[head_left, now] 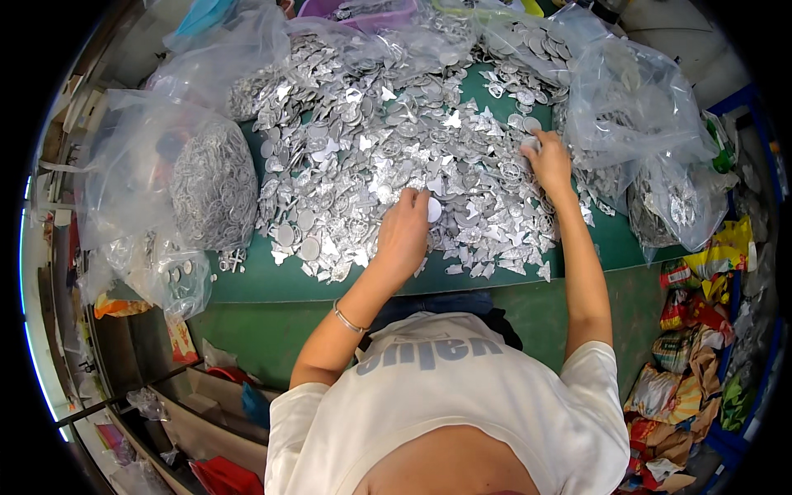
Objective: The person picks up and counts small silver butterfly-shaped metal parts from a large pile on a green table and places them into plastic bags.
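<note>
The left hand (403,228) is bent over the heap of silver-grey flat charms (355,161), with a pale round disc (434,210) at its fingertips; its thumb is hidden, so I cannot tell if the disc is grasped or only touched. The right hand (551,167), at the right side of the heap, seems to pinch a grey disc (530,144) between thumb and forefinger. Both discs could slip and be lost among similar pieces, because the charms overlap closely and share one colour. Some lie near the front edge of the green tabletop (309,288); a wide sweep of the forearm might push them down to the floor (247,334). The clear plastic bag (672,202) at the right sags at the edge, so a knock could spill its contents. Pointed charms may also scratch bare fingers.
</note>
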`<state>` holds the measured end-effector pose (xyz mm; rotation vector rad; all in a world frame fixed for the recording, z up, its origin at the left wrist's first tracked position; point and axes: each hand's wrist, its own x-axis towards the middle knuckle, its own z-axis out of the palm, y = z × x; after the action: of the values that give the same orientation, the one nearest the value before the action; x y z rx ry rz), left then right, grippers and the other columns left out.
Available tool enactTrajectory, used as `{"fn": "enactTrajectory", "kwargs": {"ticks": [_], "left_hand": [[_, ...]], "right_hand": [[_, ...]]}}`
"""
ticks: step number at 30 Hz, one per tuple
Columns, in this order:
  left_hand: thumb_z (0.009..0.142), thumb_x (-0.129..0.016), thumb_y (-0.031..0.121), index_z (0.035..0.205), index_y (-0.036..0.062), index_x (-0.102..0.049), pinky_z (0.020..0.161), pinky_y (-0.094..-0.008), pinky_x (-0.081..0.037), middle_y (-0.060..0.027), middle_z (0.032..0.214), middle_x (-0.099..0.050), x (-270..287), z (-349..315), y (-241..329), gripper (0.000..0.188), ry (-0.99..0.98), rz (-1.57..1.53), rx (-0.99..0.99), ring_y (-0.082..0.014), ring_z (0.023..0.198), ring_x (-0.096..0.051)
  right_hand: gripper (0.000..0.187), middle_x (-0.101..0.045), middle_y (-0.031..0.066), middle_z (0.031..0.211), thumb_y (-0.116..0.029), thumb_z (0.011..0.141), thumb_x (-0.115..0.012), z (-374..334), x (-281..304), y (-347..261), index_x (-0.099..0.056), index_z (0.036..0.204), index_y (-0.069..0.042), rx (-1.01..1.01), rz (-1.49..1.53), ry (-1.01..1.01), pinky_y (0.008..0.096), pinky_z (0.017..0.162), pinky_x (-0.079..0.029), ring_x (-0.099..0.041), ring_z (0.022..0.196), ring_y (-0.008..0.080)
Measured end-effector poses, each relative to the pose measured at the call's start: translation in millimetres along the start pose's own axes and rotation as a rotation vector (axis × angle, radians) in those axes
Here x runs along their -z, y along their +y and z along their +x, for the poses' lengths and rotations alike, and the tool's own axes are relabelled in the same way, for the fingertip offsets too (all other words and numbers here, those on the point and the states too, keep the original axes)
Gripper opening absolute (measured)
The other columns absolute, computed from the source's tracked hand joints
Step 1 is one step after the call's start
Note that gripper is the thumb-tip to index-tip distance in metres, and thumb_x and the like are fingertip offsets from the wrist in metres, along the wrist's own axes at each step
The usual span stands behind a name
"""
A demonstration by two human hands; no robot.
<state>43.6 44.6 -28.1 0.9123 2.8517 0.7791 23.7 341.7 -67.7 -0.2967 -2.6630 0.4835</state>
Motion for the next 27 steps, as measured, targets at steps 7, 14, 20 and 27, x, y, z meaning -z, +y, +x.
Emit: {"fn": "enactTrajectory", "kwargs": {"ticks": [7,14,20,27], "left_hand": [[0.068,-0.064,0.003,0.109,0.0008,-0.051,0.070,-0.0418,-0.047,-0.0147,0.103,-0.050,1,8,-4,0.043,-0.093,0.012,-0.087,-0.0363,0.083,-0.057],[0.070,-0.061,0.004,0.101,0.0009,-0.054,0.071,-0.0394,-0.047,-0.0151,0.092,-0.054,-7,14,-9,0.032,0.192,-0.177,-0.164,-0.0344,0.085,-0.056],[0.077,-0.058,0.001,0.093,-0.0005,-0.056,0.063,-0.0350,-0.046,-0.0159,0.084,-0.058,-17,30,-36,0.016,0.383,-0.275,-0.110,-0.0313,0.074,-0.057],[0.081,-0.059,0.007,0.090,-0.0020,-0.064,0.060,-0.0290,-0.046,-0.0120,0.078,-0.066,-12,34,-65,0.014,0.260,-0.729,0.182,-0.0183,0.064,-0.060]], "right_hand": [[0.019,-0.056,0.0093,0.086,-0.015,0.085,-0.057,-17,41,-9,-0.053,0.092,0.002,-0.681,1.825,-0.138,0.0231,0.051,-0.042,-0.054,0.072,0.0177],[0.019,-0.050,0.0060,0.080,-0.018,0.089,-0.051,-26,41,-7,-0.053,0.092,0.000,-0.751,2.050,-0.263,0.0219,0.051,-0.038,-0.045,0.064,0.0125],[0.031,-0.041,-0.0030,0.055,-0.030,0.092,-0.049,-9,27,-25,-0.055,0.076,-0.003,-0.668,1.075,-0.234,0.0206,0.043,-0.027,-0.036,0.046,0.0071],[0.026,-0.050,-0.0011,0.063,-0.019,0.093,-0.045,-19,36,-24,-0.060,0.096,0.001,-0.612,1.140,-0.274,0.0205,0.045,-0.033,-0.043,0.050,0.0078]]}}
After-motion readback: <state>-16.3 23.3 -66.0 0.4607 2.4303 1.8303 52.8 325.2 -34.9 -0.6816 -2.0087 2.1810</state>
